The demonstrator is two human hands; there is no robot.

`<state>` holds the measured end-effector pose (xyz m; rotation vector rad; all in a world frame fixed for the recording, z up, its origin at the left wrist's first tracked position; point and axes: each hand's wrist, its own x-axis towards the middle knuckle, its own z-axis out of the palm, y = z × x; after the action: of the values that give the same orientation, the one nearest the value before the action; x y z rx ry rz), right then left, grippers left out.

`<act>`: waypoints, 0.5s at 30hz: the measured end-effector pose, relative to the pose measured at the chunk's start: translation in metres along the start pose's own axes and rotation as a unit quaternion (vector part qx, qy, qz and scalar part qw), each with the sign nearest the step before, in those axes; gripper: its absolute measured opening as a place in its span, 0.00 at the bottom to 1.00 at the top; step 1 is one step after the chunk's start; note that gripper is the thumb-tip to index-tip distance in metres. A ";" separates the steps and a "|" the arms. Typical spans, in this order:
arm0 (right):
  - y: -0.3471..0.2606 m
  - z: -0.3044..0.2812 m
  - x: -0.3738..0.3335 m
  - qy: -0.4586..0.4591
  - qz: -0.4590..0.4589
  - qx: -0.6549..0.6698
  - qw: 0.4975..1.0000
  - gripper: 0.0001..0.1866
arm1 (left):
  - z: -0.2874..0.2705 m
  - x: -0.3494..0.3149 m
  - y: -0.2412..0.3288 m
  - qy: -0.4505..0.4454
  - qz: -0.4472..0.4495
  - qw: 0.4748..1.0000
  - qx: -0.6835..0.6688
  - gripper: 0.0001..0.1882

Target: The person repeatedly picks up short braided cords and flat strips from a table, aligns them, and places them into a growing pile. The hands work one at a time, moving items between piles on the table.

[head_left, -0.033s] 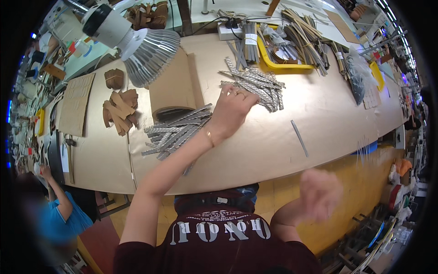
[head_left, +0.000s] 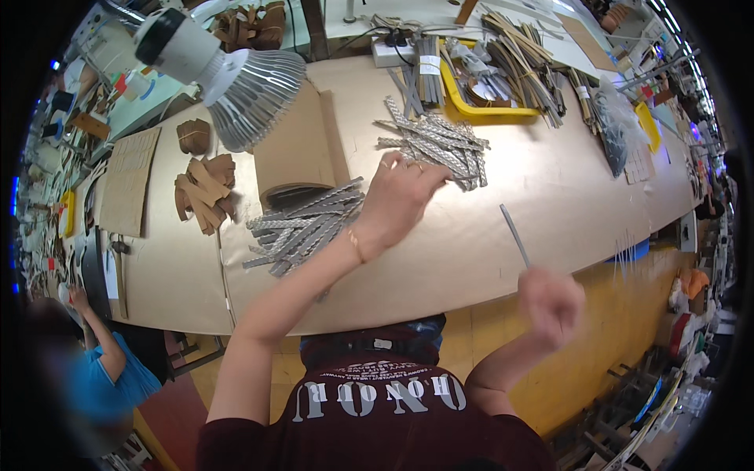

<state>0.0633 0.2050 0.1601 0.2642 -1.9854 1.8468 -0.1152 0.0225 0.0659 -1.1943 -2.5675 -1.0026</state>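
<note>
My left hand (head_left: 398,199) reaches over the table to the near edge of a pile of grey-and-white braided strips (head_left: 440,143). Its fingers curl downward and closed, and whatever the tips grip is hidden. Under my left forearm lies a second pile of grey strips, some braided (head_left: 302,228). Off the table's front edge at the right hovers my right hand (head_left: 551,308), rounded and smeared by motion. Close above it in the picture, a single thin grey strip (head_left: 514,234) lies on the table; its lower end meets the hand's outline.
A ribbed metal lamp (head_left: 255,94) hangs over the left side. Near it are a rolled brown sheet (head_left: 294,149), brown strips (head_left: 208,192) and a hammer (head_left: 119,267). At the back, a yellow tray (head_left: 495,115) holds strips. Another person (head_left: 118,369) works at far left.
My right hand has moved up and slightly left in the picture, toward the single grey strip. My left hand has shifted only a little near the braided pile.
</note>
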 end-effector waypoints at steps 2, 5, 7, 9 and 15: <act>0.040 -0.025 -0.003 0.072 0.202 -0.308 0.927 0.16 | -0.007 -0.018 0.021 -0.081 -0.012 0.991 -0.106 0.10; 0.106 -0.035 -0.013 0.174 0.242 -0.490 0.819 0.20 | 0.005 -0.027 0.027 -0.192 -0.022 0.969 -0.151 0.14; 0.129 -0.042 -0.020 0.179 0.270 -0.546 0.773 0.21 | 0.020 -0.034 0.026 -0.277 -0.047 0.952 -0.124 0.16; 0.144 -0.044 -0.022 0.140 0.273 -0.629 0.715 0.21 | 0.030 -0.043 0.020 -0.138 0.041 0.989 0.032 0.17; 0.143 -0.045 -0.009 0.132 0.354 -0.562 0.736 0.14 | 0.020 -0.097 0.016 -0.089 0.035 0.990 0.100 0.24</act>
<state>0.0204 0.2631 0.0287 -1.1681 -2.7258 0.5224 -0.0349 -0.0189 0.0218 -1.3629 -2.6600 -0.6329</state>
